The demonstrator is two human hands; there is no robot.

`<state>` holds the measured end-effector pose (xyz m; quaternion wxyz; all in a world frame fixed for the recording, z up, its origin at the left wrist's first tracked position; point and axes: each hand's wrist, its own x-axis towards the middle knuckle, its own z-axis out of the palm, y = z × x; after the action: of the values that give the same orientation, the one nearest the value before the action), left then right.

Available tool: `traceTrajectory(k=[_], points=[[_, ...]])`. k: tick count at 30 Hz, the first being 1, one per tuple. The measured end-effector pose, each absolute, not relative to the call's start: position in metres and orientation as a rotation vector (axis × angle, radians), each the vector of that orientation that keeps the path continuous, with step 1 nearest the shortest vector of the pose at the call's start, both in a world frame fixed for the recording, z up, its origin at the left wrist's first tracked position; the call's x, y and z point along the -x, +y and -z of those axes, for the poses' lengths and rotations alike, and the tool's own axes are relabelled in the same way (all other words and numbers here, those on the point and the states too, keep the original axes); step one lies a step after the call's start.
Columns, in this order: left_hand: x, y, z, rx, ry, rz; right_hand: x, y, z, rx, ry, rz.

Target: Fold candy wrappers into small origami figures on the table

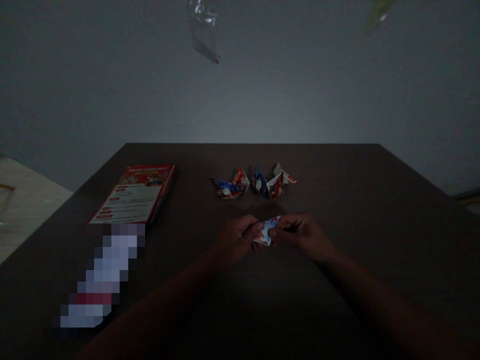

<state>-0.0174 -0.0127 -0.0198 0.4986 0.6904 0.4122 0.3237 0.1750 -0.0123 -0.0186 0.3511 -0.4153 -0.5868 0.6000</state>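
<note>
A small folded piece of printed paper [267,232], white and light blue with some red, is held between both hands above the table. My left hand [238,237] pinches its left side, thumb on top. On its right side, the thumb and fingers of my right hand [302,234] are closed on it. Just beyond the hands stand two folded paper shapes with pointed ends: a blue and red one [229,186] on the left and a blue, red and white one [273,183] on the right.
A red and white booklet or box [133,195] lies at the left of the dark table [337,175]. Nearer, a pixelated pale object [108,270] lies beside my left forearm. A wall rises behind the table, with a clear plastic bag [204,30] in front.
</note>
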Motion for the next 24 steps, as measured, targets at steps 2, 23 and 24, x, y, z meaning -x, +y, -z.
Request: traceTrajectory(k=[2,23,24], points=[[0.015,-0.013,0.020,-1.679,1.004,-0.824,-0.174,-0.013,0.020,1.059,-1.484,-1.582],[0.006,-0.017,0.029,-1.454,0.900,-0.846,-0.174,-0.017,0.017,1.116,-1.346,-1.592],[0.006,-0.017,0.029,-1.455,0.891,-0.839,-0.175,-0.016,0.018,1.110,-1.348,-1.594]])
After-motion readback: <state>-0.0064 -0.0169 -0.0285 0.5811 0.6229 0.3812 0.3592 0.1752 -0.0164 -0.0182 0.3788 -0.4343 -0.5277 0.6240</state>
